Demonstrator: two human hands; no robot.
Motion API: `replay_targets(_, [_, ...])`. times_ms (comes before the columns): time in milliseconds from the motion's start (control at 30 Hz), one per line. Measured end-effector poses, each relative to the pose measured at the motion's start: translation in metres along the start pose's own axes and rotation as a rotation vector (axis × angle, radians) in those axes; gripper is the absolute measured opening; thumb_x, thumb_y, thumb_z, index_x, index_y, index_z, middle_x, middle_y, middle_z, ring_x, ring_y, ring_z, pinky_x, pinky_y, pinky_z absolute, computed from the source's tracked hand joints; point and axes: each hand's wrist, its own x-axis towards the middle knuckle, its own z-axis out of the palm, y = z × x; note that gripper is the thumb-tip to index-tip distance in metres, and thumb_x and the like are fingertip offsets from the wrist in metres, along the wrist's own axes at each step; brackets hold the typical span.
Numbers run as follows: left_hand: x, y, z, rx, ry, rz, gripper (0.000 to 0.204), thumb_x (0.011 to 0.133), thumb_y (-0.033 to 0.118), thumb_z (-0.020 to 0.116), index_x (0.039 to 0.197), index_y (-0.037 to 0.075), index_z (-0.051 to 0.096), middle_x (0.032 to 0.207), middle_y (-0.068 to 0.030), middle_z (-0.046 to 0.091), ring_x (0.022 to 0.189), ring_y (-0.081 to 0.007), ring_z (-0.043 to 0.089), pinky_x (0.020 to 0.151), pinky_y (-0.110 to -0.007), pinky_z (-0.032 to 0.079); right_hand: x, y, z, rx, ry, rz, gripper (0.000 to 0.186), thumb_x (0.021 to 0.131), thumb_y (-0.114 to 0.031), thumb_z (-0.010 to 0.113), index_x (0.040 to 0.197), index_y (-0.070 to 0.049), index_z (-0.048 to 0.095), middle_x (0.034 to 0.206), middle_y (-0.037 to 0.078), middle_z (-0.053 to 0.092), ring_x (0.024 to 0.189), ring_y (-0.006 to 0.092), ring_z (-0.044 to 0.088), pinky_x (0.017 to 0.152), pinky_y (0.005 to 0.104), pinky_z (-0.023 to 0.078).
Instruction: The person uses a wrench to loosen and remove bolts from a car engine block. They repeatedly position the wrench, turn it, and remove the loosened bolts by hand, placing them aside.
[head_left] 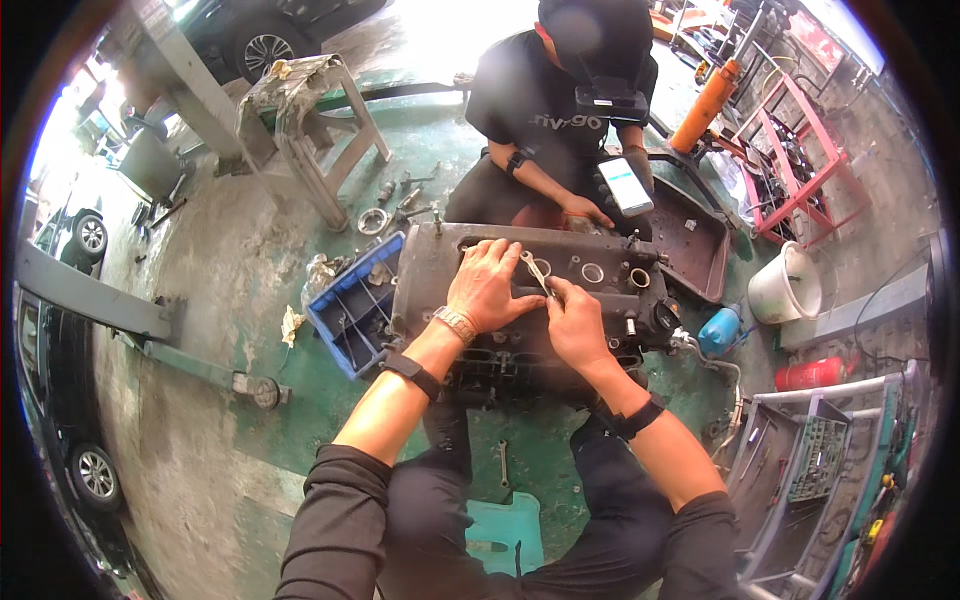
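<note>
Wrench in right hand — left hand on engine.

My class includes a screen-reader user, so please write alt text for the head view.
A person's right hand holds a wrench over a dark engine while the left hand rests palm-down on its top. Facing them, another person holds a lit phone; a blue tray sits left of the engine.

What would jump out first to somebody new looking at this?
At the centre, the left hand rests on a dark engine while the right hand holds a wrench over it. Beyond the engine, a co-worker in black holds a brightly lit phone. At upper right, an orange cylinder stands out.
</note>
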Motion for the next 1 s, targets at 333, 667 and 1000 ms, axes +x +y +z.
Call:
replay_targets(333, [0.001,-0.005,0.004,-0.044,-0.077,-0.024,0.07,0.07,0.039,0.075,0.123,-0.001,0.056,0.122,-0.0182,0.056,0.118,-0.0342,0.049,0.102,-0.044,0.039,0.002,-0.03,0.004,-0.128,-0.062,0.005,0.027,0.087,-0.006,0.056,0.109,0.009,0.062,0.106,0.027,0.062,0.098,0.0426,0.061,0.086,0.0446,0.049])
replay_targets(667, [-0.002,-0.007,0.008,-0.069,0.027,0.021,0.047,0.074,0.013,0.064,0.119,0.0,0.057,0.117,-0.0179,0.059,0.112,-0.0349,0.053,0.096,-0.044,0.043,0.003,-0.059,0.023,-0.227,-0.112,0.072,0.024,0.089,-0.012,0.053,0.103,0.006,0.06,0.103,0.026,0.061,0.094,0.0453,0.06,0.082,0.05,0.049])
replay_targets(1000, [-0.007,-0.012,0.006,-0.065,0.015,0.056,0.047,0.077,0.009,0.063,0.123,0.001,0.056,0.115,-0.0152,0.06,0.111,-0.0331,0.053,0.094,-0.041,0.044,-0.006,-0.059,0.043,-0.242,-0.038,0.016,0.031,0.095,-0.017,0.045,0.116,0.003,0.054,0.114,0.025,0.058,0.094,0.046,0.061,0.081,0.053,0.049])
